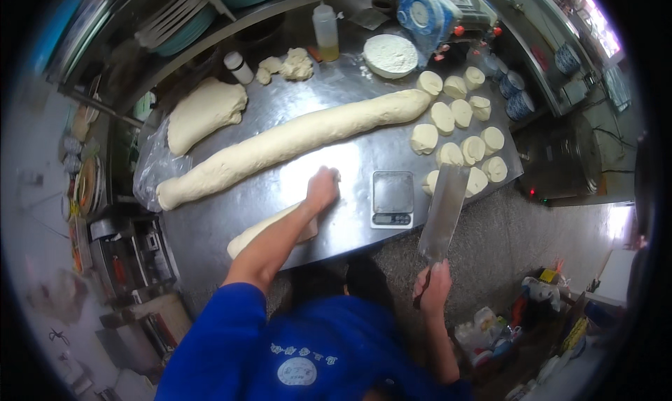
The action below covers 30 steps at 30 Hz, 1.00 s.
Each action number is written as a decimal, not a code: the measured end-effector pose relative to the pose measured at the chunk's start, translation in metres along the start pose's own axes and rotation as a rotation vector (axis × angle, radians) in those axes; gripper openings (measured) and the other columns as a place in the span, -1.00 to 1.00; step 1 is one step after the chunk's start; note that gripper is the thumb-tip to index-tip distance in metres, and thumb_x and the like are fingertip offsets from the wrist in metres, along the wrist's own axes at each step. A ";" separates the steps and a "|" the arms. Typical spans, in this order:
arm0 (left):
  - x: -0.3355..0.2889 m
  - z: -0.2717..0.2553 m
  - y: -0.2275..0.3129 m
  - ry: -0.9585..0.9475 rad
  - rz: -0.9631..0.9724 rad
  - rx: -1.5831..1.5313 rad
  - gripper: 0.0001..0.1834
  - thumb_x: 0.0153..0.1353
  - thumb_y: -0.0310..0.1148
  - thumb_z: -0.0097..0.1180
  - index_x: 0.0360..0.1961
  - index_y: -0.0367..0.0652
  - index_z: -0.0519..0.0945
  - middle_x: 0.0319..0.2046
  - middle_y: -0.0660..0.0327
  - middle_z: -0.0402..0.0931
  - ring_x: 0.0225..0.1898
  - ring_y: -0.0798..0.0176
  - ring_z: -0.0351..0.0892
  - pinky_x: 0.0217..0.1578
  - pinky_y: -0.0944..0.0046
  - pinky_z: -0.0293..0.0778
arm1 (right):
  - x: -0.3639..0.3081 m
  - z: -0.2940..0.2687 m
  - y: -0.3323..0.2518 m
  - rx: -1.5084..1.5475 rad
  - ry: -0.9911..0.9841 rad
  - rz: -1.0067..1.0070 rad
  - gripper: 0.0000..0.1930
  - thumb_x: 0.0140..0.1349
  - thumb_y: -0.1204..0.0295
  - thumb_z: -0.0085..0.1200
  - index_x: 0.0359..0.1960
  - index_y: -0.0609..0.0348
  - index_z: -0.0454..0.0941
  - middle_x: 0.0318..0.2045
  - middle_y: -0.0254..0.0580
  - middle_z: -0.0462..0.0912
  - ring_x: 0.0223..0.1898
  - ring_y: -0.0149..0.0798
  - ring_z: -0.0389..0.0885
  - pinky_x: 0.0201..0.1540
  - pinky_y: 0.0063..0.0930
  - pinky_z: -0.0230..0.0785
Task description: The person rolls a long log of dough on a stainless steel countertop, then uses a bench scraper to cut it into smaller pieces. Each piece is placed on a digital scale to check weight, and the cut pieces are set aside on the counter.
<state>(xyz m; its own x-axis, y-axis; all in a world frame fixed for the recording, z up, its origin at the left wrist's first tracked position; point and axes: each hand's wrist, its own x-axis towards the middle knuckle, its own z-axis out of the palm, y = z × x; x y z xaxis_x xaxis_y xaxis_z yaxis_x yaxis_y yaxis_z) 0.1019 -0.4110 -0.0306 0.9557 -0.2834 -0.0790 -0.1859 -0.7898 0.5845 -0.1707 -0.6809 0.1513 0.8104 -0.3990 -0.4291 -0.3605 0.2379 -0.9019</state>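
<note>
My right hand [435, 283] is wrapped round the handle of a cleaver [446, 215], its broad blade pointing away and its tip overlapping the nearest dough pieces. My left hand [323, 189] is closed over the steel table; whether anything is in its fingers I cannot make out. Beneath my left forearm lies a shorter dough log [255, 238], partly hidden. A long dough roll [294, 138] stretches diagonally across the table behind my left hand. At the right end stand several cut dough pieces [460, 112] in rows. Between the hands sits a digital scale [393, 194] with nothing on its plate.
A flat dough slab [205, 114] rests on plastic film [154, 166] at the left. Along the back are dough scraps [294, 65], a white-lidded jar [238, 67], a squeeze bottle [325, 33], a bowl of flour [390, 56] and a blue machine [425, 12]. Shelves hold plates.
</note>
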 end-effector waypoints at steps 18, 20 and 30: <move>-0.173 -0.132 -0.080 -0.041 0.571 -0.063 -0.67 0.04 -0.46 0.34 -0.12 -0.20 0.64 -0.01 -0.03 0.54 0.08 -0.17 0.51 0.10 -0.09 0.47 | -0.107 0.215 0.082 -0.931 -0.342 -0.078 -0.62 0.63 0.17 -0.12 0.22 0.20 0.46 -0.30 0.33 0.73 -0.19 0.46 0.70 -0.08 0.30 0.50; -0.172 -0.132 -0.084 -0.089 0.587 -0.070 -0.67 0.04 -0.46 0.34 -0.12 -0.19 0.64 0.02 -0.02 0.52 0.11 -0.16 0.48 0.11 -0.07 0.44 | -0.108 0.217 0.078 -0.987 -0.342 -0.076 -0.63 0.63 0.17 -0.12 0.19 0.21 0.46 -0.31 0.34 0.73 -0.20 0.46 0.70 -0.09 0.32 0.49; -0.174 -0.125 -0.088 -0.025 0.585 -0.096 -0.74 0.08 -0.48 0.28 -0.15 -0.21 0.64 -0.06 0.00 0.53 0.08 -0.16 0.49 0.12 -0.07 0.44 | -0.057 0.246 0.093 -1.028 -0.364 -0.068 -0.63 0.64 0.18 -0.18 0.20 0.19 0.44 -0.31 0.51 0.68 -0.18 0.62 0.62 -0.05 0.45 0.40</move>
<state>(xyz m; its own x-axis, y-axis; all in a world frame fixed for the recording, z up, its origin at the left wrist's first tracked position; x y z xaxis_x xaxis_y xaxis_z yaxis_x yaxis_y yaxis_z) -0.0195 -0.2243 0.0332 0.6945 -0.6708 0.2602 -0.6578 -0.4456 0.6072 -0.1371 -0.4183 0.1038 0.8702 -0.0570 -0.4894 -0.3863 -0.6956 -0.6058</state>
